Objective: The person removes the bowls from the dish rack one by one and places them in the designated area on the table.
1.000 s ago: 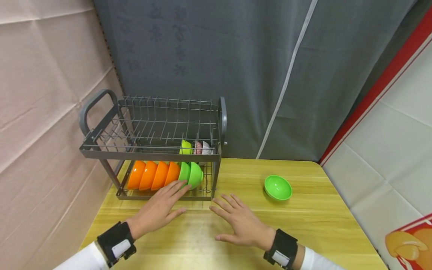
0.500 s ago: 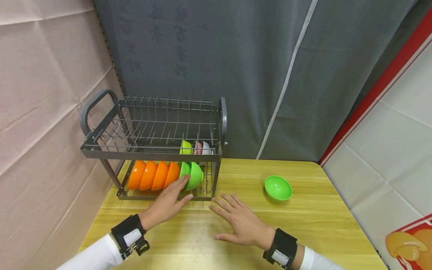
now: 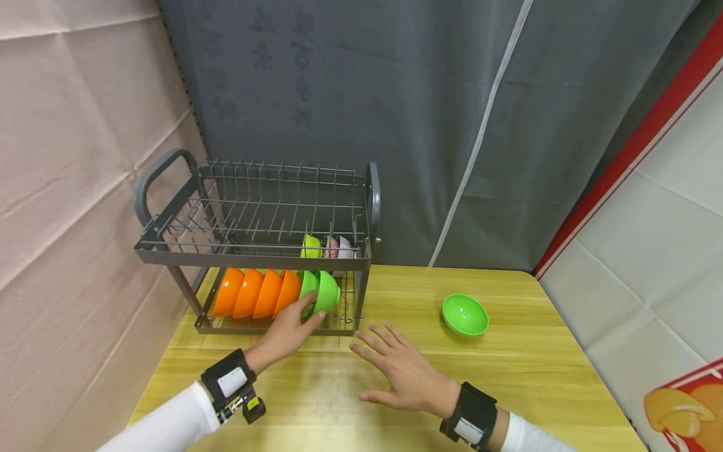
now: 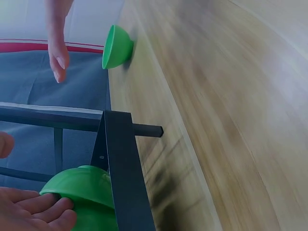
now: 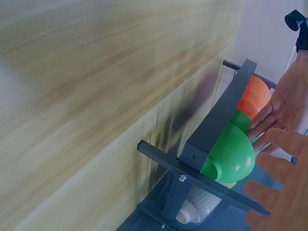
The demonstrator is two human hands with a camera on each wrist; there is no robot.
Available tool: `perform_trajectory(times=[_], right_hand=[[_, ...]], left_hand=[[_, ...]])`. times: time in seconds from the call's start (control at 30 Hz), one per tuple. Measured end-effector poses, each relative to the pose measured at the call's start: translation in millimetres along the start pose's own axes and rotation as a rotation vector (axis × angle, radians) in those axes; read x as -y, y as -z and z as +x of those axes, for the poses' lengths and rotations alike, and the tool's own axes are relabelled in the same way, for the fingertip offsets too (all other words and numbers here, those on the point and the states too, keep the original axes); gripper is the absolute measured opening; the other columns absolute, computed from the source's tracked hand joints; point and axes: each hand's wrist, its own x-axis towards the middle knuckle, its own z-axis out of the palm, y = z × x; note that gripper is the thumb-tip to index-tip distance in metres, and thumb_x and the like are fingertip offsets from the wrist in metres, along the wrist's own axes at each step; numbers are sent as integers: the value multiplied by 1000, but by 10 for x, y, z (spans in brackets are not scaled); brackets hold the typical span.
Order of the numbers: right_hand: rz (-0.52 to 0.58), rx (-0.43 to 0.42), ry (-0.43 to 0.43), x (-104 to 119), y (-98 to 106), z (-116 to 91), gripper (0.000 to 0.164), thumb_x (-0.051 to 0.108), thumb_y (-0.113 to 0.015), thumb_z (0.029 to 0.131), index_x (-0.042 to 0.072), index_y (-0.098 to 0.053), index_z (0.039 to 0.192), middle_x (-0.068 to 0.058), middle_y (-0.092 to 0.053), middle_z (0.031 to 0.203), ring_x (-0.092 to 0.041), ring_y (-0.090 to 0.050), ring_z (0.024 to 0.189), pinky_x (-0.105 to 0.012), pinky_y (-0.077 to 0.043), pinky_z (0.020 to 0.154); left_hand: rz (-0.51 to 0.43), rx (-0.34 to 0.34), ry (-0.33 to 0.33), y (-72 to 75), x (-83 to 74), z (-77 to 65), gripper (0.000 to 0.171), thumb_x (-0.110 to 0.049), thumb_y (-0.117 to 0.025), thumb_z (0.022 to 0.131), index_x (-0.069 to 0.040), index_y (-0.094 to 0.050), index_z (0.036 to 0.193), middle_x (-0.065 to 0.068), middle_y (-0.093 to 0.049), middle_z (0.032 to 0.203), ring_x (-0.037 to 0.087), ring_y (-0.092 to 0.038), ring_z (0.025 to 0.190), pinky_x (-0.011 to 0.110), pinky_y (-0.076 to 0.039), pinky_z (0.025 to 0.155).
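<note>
the left hand is stretched to the lower tier of the dish rack, its fingers nearly straight and the thumb standing apart from them. the fingertips lie at the rim of the outer green bowl, at about two o'clock from the palm. they look to be touching it, but the tips are partly lost at the rim, and in the left wrist view the thumb is mostly cut off at nine o'clock; how firmly they bear on the bowl cannot be told.

the inner green bowl, just beside the outer one toward nine o'clock, is partly covered by the hand. both are tipped on their sides, as are four orange bowls farther toward nine o'clock, partly hidden by one another.

the right hand holds nothing, its fingers spread wide above the table; in the right wrist view it is cut off at three o'clock. a lone green bowl sits upright near it, at two o'clock.

behind the upper tier's wires, a lime bowl, something pink and a white cup are too covered to make out fully. both white sleeves run out of sight at the bottom edge.
</note>
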Motion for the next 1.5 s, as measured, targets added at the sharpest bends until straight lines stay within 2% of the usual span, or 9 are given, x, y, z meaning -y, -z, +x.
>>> perform_trajectory(times=[0.23,0.4,0.63,0.83,1.13,1.2,1.3,1.33,1.5], right_hand=[[14,20,-10,-2,3,8,81,76,-43,93,24,-42,155,-3,-44,161,-30,-39,150,-53,-32,124],[18,23,-5,6,7,17,81,76,-43,93,23,-43,155,-3,-44,161,-30,-40,149,-52,-32,124],[22,19,-3,6,1,28,81,76,-43,93,23,-43,155,-4,-44,161,-29,-40,149,-52,-31,125],[25,16,4,1,-10,39,80,74,-47,93,23,-43,154,-4,-45,160,-29,-41,149,-53,-31,124],[28,4,15,-10,-7,39,80,75,-45,94,23,-43,154,-4,-45,160,-30,-41,148,-54,-32,124],[24,-6,19,-13,-7,36,80,75,-45,93,22,-44,154,-5,-45,159,-30,-42,148,-55,-33,123],[22,-17,19,-18,-5,34,80,75,-46,93,22,-44,153,-5,-45,160,-30,-42,148,-55,-34,122],[23,-18,18,-19,-1,33,80,74,-46,93,21,-44,153,-5,-45,160,-30,-42,148,-55,-34,122],[31,-3,1,-27,34,12,80,75,-45,93,22,-44,154,-3,-42,162,-30,-41,149,-54,-32,123]], left_hand=[[-92,-24,24,-67,22,122,62,-30,-54,105,-5,-32,158,25,-46,154,43,-52,137,57,-50,107],[-125,-33,68,-116,39,174,62,-30,-53,105,0,-33,156,28,-47,151,44,-53,135,56,-49,108],[-171,-98,84,-176,34,214,52,-13,-56,103,7,-42,149,31,-53,144,44,-57,130,51,-54,104],[-146,-181,75,-206,15,250,37,-6,-60,99,7,-59,133,28,-68,124,39,-68,114,45,-60,94],[-172,-206,108,-185,-13,261,32,-4,-61,98,5,-63,129,21,-73,114,27,-71,99,37,-62,82],[-206,-188,115,-181,-21,260,33,-3,-59,99,5,-60,131,19,-73,105,19,-65,79,30,-59,67],[-265,-156,123,-171,-57,248,35,-3,-57,100,4,-56,134,16,-67,92,12,-45,58,22,-43,49],[-283,-144,122,-167,-72,240,36,-3,-56,100,4,-55,136,17,-67,93,12,-39,54,22,-39,47],[-307,-110,106,-170,-137,203,36,-5,-54,102,4,-52,137,12,-63,85,13,-38,54,23,-39,51]])
